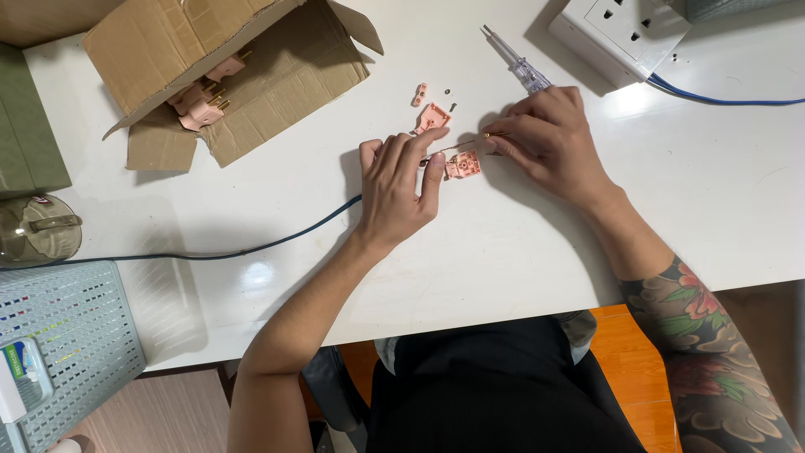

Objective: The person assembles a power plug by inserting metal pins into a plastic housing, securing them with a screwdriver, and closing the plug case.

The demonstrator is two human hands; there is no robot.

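My left hand (396,184) pinches the end of a dark cable (251,250) and steadies a pink plug half (463,164) on the white table (503,252). My right hand (549,138) grips a thin wire with a brass tip (486,136) that leads to that plug half. A second pink plug cover (433,117) lies just beyond my fingers. A small pink clamp piece (419,94) and two tiny screws (450,99) lie near it. A screwdriver with a clear handle (516,63) rests on the table behind my right hand.
An open cardboard box (226,75) with several pink plugs inside lies at the far left. A white power strip (625,33) with a blue cable sits at the far right. A grey mesh basket (75,344) and a clear lidded jar (38,228) stand at the left edge.
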